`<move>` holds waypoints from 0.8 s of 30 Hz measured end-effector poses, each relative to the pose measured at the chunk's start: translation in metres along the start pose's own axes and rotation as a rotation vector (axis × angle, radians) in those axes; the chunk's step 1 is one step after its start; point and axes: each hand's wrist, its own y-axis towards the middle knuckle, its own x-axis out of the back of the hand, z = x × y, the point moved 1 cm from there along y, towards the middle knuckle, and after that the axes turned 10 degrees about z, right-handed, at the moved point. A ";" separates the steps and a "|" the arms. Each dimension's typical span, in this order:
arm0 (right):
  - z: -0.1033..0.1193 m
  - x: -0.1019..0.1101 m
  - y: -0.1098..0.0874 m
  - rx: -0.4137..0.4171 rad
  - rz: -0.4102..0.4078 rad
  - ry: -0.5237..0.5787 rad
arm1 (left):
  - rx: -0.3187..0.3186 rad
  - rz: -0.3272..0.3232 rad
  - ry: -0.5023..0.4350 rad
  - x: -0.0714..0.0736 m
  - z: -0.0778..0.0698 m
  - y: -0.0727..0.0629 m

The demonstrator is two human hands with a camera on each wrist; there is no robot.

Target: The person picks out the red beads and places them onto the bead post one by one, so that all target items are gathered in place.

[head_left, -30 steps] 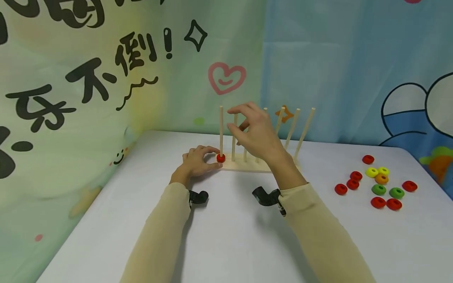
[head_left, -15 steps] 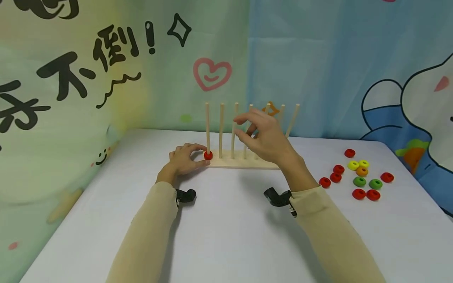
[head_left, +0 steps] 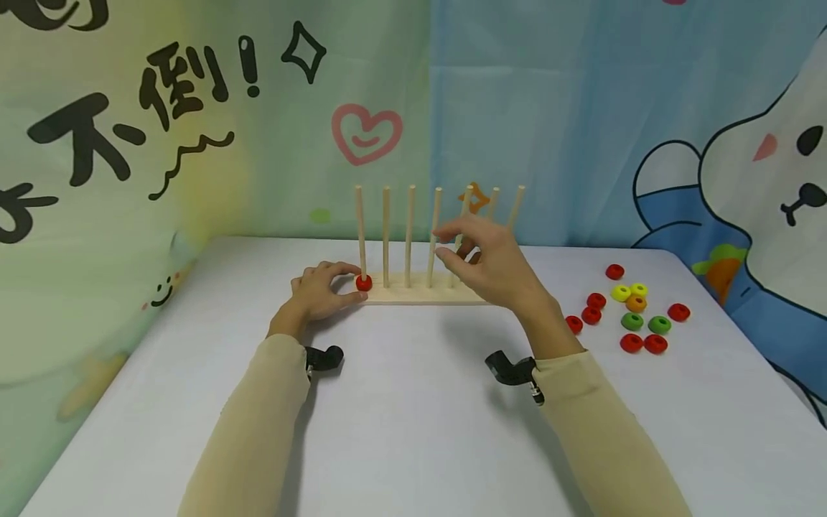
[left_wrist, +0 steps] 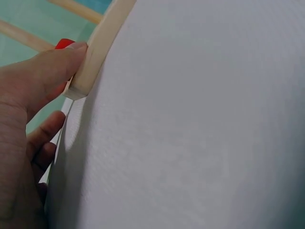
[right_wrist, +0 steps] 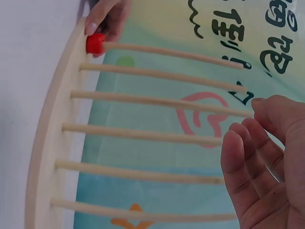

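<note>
Beads on pegs: 1 seated, 12 loose

Probably barely begun. Left over, near right: 12 loose beads (head_left: pixel 631 324) on white table (head_left: pixel 413 416), 7 red, 2 green, 1 orange, 2 yellow. Next, right hand (head_left: pixel 489 262) raised in front of pegs, fingers loosely bent, nothing seen in grasp. Left hand (head_left: pixel 316 291) pinching left end of wooden base (head_left: pixel 413 295), thumb on front edge; contact with bead unclear. Done: 1 red bead (head_left: pixel 365 284) on leftmost peg (head_left: pixel 360 222), down at base. No bead seen on 6 other pegs (head_left: pixel 410 230); rightmost foot hidden. Tabletop pale, softly shadowed. Behind, green-and-blue cloth backdrop (head_left: pixel 536 143) with black lettering (head_left: pixel 80 158), pink heart (head_left: pixel 366 142), cartoon animal (head_left: pixel 775 208). Rest of room out of view.
</note>
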 end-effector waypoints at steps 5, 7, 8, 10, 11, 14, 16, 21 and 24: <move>-0.011 0.003 -0.011 -0.035 0.005 -0.027 | -0.004 0.002 -0.007 0.003 -0.002 0.002; -0.015 0.006 -0.016 -0.052 0.020 -0.044 | -0.001 0.000 -0.013 0.004 -0.003 0.002; -0.017 0.007 -0.019 -0.062 0.029 -0.052 | 0.001 0.001 -0.015 0.004 -0.004 0.003; -0.022 0.009 -0.024 -0.088 0.043 -0.068 | 0.003 0.005 -0.017 0.004 -0.005 0.003; -0.023 0.011 -0.028 -0.103 0.045 -0.075 | 0.003 0.010 -0.014 0.003 -0.006 0.003; -0.029 0.014 -0.036 -0.129 0.039 -0.084 | -0.002 0.018 -0.010 0.000 -0.006 0.004; -0.032 0.016 -0.040 -0.131 0.030 -0.087 | -0.008 0.021 -0.009 -0.002 -0.005 0.003; -0.039 0.015 -0.044 -0.108 0.025 -0.068 | 0.005 0.011 -0.022 -0.001 0.000 0.000; -0.043 0.014 -0.049 -0.131 0.021 -0.068 | 0.004 0.013 -0.030 -0.002 0.001 0.000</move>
